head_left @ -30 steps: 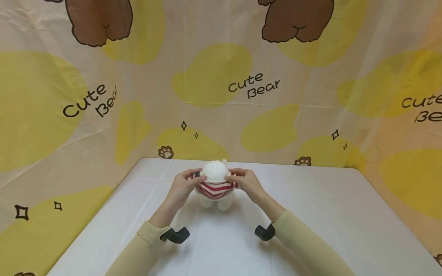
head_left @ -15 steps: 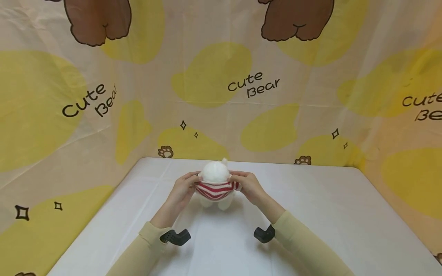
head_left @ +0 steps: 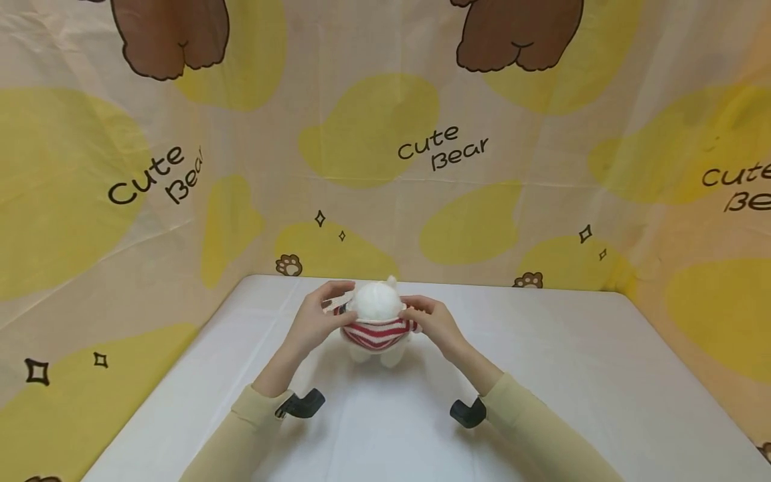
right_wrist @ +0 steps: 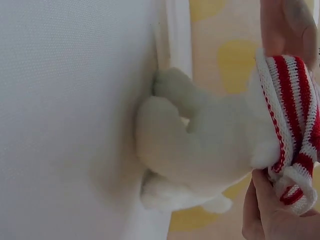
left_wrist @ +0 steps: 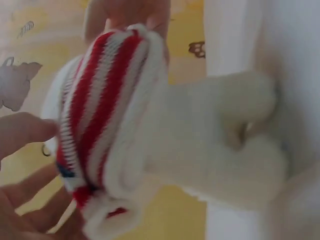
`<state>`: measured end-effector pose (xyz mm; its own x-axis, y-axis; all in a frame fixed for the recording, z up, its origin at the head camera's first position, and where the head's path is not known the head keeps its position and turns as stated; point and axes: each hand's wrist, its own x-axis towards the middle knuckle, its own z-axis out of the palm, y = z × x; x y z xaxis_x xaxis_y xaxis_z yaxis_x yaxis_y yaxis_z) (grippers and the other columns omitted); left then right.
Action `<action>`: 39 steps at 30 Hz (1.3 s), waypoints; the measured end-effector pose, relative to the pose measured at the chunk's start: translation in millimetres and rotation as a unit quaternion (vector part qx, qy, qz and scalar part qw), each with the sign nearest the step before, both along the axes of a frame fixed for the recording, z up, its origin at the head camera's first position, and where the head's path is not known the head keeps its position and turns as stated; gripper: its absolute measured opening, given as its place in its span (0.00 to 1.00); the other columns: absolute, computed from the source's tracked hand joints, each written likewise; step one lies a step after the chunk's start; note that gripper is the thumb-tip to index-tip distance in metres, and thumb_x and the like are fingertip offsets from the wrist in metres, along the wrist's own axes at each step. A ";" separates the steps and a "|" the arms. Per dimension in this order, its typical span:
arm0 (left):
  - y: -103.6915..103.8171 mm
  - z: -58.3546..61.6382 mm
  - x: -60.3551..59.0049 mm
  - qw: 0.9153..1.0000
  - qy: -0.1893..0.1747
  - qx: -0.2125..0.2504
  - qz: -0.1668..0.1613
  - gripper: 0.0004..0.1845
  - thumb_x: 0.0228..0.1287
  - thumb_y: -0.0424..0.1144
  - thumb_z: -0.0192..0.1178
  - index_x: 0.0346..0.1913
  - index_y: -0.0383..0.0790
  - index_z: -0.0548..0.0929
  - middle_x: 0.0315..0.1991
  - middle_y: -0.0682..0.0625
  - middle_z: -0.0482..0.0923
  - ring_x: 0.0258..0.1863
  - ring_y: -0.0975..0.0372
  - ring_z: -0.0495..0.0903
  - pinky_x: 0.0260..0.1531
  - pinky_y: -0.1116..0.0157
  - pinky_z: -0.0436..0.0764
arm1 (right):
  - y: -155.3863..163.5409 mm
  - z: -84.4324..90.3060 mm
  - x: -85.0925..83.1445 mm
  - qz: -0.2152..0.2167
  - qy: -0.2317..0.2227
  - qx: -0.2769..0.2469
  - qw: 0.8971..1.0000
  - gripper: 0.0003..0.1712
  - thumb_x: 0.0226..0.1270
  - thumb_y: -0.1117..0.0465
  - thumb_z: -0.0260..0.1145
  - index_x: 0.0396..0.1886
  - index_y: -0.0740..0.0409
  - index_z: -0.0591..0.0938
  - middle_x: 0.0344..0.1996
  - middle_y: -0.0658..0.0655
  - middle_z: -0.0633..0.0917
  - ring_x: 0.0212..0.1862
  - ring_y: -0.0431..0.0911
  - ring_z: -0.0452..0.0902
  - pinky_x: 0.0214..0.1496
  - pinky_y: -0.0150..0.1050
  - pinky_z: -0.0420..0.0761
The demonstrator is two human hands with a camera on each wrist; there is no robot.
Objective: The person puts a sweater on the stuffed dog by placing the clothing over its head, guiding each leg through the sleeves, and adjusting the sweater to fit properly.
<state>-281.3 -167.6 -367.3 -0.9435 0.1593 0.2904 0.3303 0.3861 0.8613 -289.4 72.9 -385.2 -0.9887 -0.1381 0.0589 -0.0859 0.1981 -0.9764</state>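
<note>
Soft white plush toy (head_left: 375,314) on the counter (head_left: 572,375), likely light and squashy. Red-striped knit sweater (head_left: 378,333) pinched between fingers of left hand (head_left: 310,323) and right hand (head_left: 435,323); probably stretchy, best gripped at its hem.

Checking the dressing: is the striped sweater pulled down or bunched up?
Bunched up: the striped sweater sits gathered high on the plush toy, lower body bare.
</note>
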 end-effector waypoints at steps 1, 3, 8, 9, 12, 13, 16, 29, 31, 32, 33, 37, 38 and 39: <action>0.4 3.8 -0.2 1.000 0.018 -0.012 -0.007 0.27 0.51 0.38 0.71 0.56 0.45 0.77 0.56 0.48 0.77 0.58 0.52 0.73 0.59 0.49 0.70 | 0.0 0.6 0.7 -0.001 0.005 0.005 1.000 0.19 0.58 0.58 0.67 0.50 0.55 0.83 0.30 0.50 0.79 0.32 0.41 0.71 0.35 0.36 0.73; 1.9 10.5 -1.0 0.998 0.039 -0.035 -0.022 0.28 0.49 0.37 0.72 0.56 0.44 0.77 0.54 0.47 0.78 0.54 0.52 0.76 0.55 0.51 0.74 | -0.1 1.8 1.8 -0.002 0.015 0.015 1.000 0.19 0.58 0.58 0.67 0.50 0.55 0.83 0.31 0.50 0.79 0.33 0.41 0.71 0.35 0.35 0.74; 8.4 19.0 -7.2 0.996 0.017 -0.060 -0.057 0.31 0.47 0.41 0.74 0.57 0.43 0.77 0.53 0.46 0.79 0.52 0.51 0.79 0.51 0.55 0.79 | 0.5 2.2 1.7 -0.004 0.036 0.032 0.999 0.19 0.59 0.57 0.68 0.51 0.54 0.83 0.35 0.53 0.79 0.37 0.43 0.69 0.34 0.33 0.73; 9.5 19.0 -9.0 0.996 0.007 -0.067 -0.057 0.31 0.47 0.42 0.74 0.57 0.43 0.77 0.54 0.46 0.79 0.53 0.52 0.79 0.51 0.55 0.78 | 0.7 1.6 1.3 -0.005 0.041 0.033 0.999 0.19 0.59 0.57 0.68 0.51 0.54 0.83 0.36 0.53 0.80 0.39 0.43 0.69 0.36 0.33 0.72; 11.6 16.8 -15.1 0.994 -0.014 -0.090 -0.058 0.33 0.44 0.47 0.75 0.57 0.45 0.77 0.54 0.48 0.78 0.54 0.53 0.78 0.51 0.54 0.78 | 1.5 -0.6 0.6 -0.002 0.048 0.037 0.998 0.19 0.59 0.58 0.67 0.51 0.53 0.83 0.40 0.53 0.81 0.45 0.44 0.69 0.43 0.35 0.70; 11.8 15.9 -17.1 0.993 -0.017 -0.097 -0.059 0.34 0.44 0.49 0.75 0.57 0.45 0.77 0.54 0.48 0.79 0.54 0.53 0.78 0.51 0.54 0.78 | 1.7 -1.3 0.4 -0.001 0.051 0.037 0.998 0.18 0.59 0.58 0.67 0.51 0.53 0.83 0.41 0.53 0.82 0.46 0.45 0.69 0.46 0.37 0.70; 12.9 17.1 -20.1 0.990 -0.021 -0.119 -0.070 0.34 0.42 0.50 0.76 0.56 0.45 0.78 0.52 0.48 0.80 0.52 0.54 0.79 0.49 0.55 0.79 | 1.5 -1.5 1.2 0.004 0.055 0.034 0.998 0.18 0.59 0.59 0.68 0.51 0.52 0.83 0.44 0.53 0.83 0.49 0.45 0.69 0.48 0.38 0.69; 22.9 14.7 -24.0 0.989 -0.020 -0.131 -0.063 0.28 0.39 0.43 0.75 0.49 0.43 0.80 0.43 0.48 0.81 0.42 0.57 0.78 0.42 0.59 0.81 | 10.5 0.0 24.1 -0.084 0.088 0.087 0.989 0.28 0.56 0.51 0.71 0.54 0.56 0.75 0.49 0.56 0.81 0.52 0.51 0.76 0.51 0.43 0.79; 23.2 14.4 -23.7 0.990 -0.022 -0.126 -0.058 0.29 0.39 0.43 0.75 0.50 0.43 0.80 0.44 0.47 0.81 0.43 0.56 0.79 0.43 0.58 0.81 | 15.0 0.7 32.2 -0.100 0.080 0.085 0.988 0.31 0.55 0.51 0.72 0.54 0.58 0.71 0.49 0.58 0.80 0.53 0.51 0.77 0.52 0.44 0.79; 23.2 14.5 -23.3 0.991 -0.022 -0.123 -0.055 0.29 0.39 0.43 0.75 0.50 0.43 0.80 0.45 0.47 0.82 0.43 0.56 0.79 0.43 0.58 0.81 | 17.2 0.7 35.9 -0.103 0.076 0.085 0.988 0.31 0.55 0.50 0.72 0.54 0.59 0.70 0.47 0.58 0.79 0.52 0.51 0.78 0.52 0.44 0.79; 23.2 15.0 -22.8 0.991 -0.021 -0.121 -0.052 0.29 0.39 0.43 0.75 0.50 0.42 0.80 0.45 0.47 0.82 0.44 0.56 0.79 0.43 0.57 0.81 | 19.3 0.0 38.8 -0.101 0.069 0.085 0.989 0.31 0.56 0.50 0.71 0.53 0.59 0.70 0.46 0.58 0.80 0.50 0.50 0.78 0.51 0.44 0.80; 22.6 17.5 -19.3 0.992 -0.016 -0.117 -0.042 0.30 0.39 0.43 0.75 0.51 0.42 0.80 0.46 0.46 0.81 0.45 0.54 0.79 0.43 0.56 0.81 | 23.2 -3.3 48.3 -0.057 0.024 0.102 0.993 0.24 0.57 0.48 0.70 0.44 0.60 0.77 0.35 0.55 0.84 0.38 0.48 0.83 0.42 0.42 0.82; 22.6 17.8 -18.7 0.992 -0.014 -0.117 -0.040 0.30 0.40 0.43 0.75 0.51 0.41 0.80 0.46 0.45 0.81 0.45 0.54 0.79 0.43 0.56 0.81 | 23.1 -4.3 50.5 -0.036 0.017 0.104 0.994 0.23 0.58 0.48 0.69 0.43 0.61 0.78 0.33 0.55 0.85 0.36 0.49 0.83 0.41 0.42 0.83; 22.6 18.0 -18.1 0.992 -0.013 -0.117 -0.038 0.31 0.40 0.43 0.75 0.51 0.41 0.80 0.46 0.45 0.81 0.46 0.54 0.80 0.43 0.56 0.81 | 22.3 -5.0 52.3 -0.015 0.009 0.102 0.995 0.22 0.59 0.48 0.68 0.41 0.62 0.80 0.31 0.56 0.86 0.34 0.50 0.84 0.39 0.42 0.83</action>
<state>-299.4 -145.0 -349.3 -0.9332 0.2896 0.2125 0.3442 0.5517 0.7597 -237.1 95.2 -390.1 -0.9915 -0.1200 0.0495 -0.0934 0.3946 -0.9141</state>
